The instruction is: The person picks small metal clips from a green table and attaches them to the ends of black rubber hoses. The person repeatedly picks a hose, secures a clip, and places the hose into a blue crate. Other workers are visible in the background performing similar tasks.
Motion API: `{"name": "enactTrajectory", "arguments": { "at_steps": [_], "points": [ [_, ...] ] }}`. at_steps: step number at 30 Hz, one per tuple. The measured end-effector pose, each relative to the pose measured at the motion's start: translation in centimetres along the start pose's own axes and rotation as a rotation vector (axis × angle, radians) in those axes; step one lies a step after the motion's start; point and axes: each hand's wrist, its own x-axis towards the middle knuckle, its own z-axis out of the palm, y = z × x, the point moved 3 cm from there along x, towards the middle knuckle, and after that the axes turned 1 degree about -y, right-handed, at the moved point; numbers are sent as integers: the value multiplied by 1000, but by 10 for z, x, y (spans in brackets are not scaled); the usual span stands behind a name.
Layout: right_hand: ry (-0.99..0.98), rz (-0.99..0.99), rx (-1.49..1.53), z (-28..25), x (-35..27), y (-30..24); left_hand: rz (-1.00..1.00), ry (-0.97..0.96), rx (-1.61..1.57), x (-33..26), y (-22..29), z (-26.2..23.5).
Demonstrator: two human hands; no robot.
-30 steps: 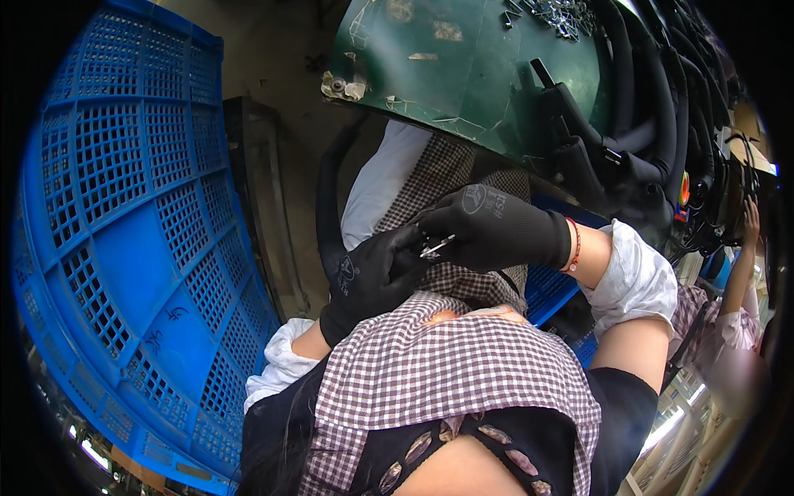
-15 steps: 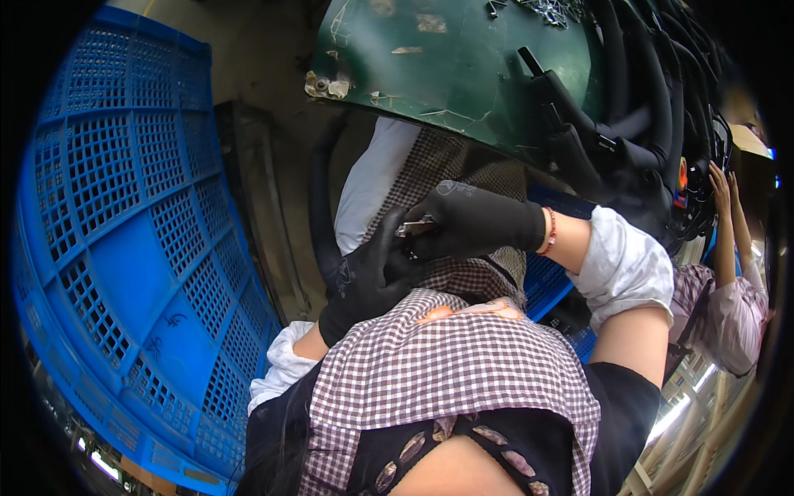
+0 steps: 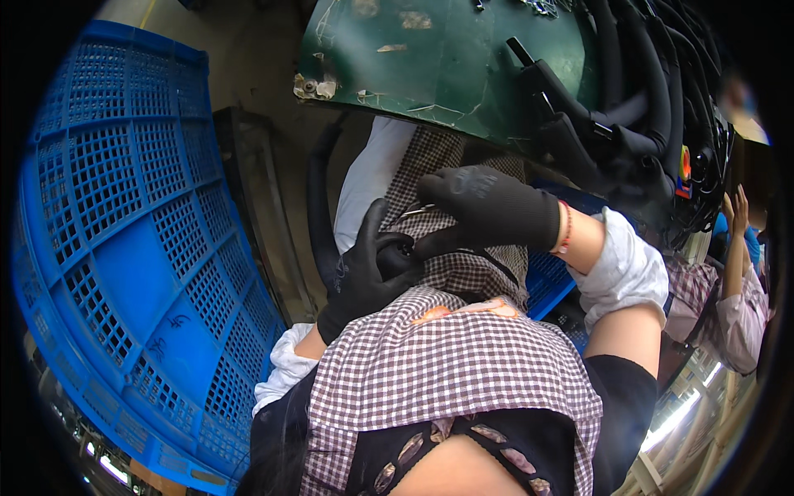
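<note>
My gloved left hand (image 3: 357, 285) is closed in front of my lap around a dark, rounded end (image 3: 397, 255), which looks like the end of a black tube. Black glove against black piece makes its outline hard to follow. A black foam-covered tube (image 3: 321, 186) hangs beside that hand, and whether the two join is hidden. Just to the right, my gloved right hand (image 3: 490, 207) pinches a thin, shiny metal piece (image 3: 419, 212) between thumb and fingers. Its exact kind is too small to tell. A small gap separates the metal piece from the dark end.
A green worktable (image 3: 447, 70) with a worn edge lies ahead, small metal pieces (image 3: 542, 7) at its far side. Black foam-covered tubes (image 3: 637, 99) pile up on its right. A big blue plastic crate (image 3: 124, 240) stands at left. Another person's hands (image 3: 736, 211) are raised far right.
My right hand has drawn back and up from the left, lifting the thin metal piece away. The dark rounded end in my left hand now shows between them.
</note>
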Motion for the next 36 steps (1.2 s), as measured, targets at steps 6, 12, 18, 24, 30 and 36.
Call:
{"name": "enactTrajectory", "arguments": {
  "at_steps": [6,12,18,24,30,36],
  "points": [
    [96,-237,25,6,-19,6,-17,39,44,1,3,0],
    [-115,-214,-213,-4,-18,-3,-5,21,25,0,1,1],
    [-172,-181,-192,-7,-13,-13,-61,-58,-75,-1,3,2],
    [-324,-240,-359,-9,1,-28,-36,-127,-231,-2,-7,8],
    [-165,-297,-401,5,0,-40,159,-98,3,-1,16,3],
    [-169,-223,-279,13,-10,-29,-44,-181,-233,-5,5,8]
  ]
}}
